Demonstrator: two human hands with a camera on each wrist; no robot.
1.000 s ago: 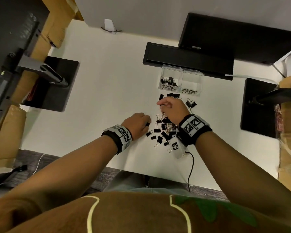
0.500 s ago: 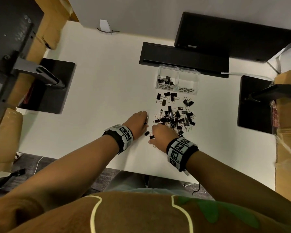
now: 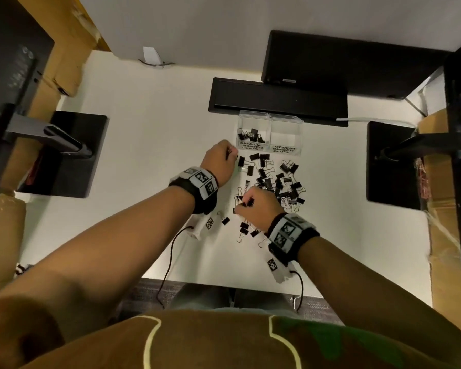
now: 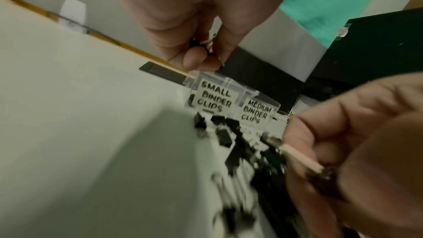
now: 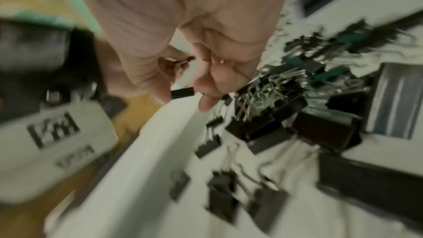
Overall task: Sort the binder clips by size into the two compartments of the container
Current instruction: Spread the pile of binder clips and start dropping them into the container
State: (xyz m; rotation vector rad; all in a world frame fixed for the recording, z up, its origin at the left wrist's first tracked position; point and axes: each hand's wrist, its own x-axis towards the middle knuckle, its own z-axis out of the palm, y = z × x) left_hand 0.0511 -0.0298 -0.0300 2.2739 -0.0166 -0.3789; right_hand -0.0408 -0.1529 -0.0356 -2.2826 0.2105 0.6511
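A clear two-compartment container (image 3: 270,134) stands on the white tabletop (image 3: 144,145) against a black bar. Its left compartment (image 3: 252,121), labelled "SMALL BINDER CLIPS", holds a handful of small black clips (image 3: 251,135); the right compartment (image 3: 286,129), labelled "MEDIUM BINDER CLIPS", looks bare. A loose pile of binder clips (image 3: 274,182) lies just in front of the container. The left hand (image 3: 220,162), fingers curled around a small clip (image 4: 204,42), hovers just left of the small compartment. The right hand (image 3: 260,206) pinches a black clip (image 5: 182,93) at the pile's near edge.
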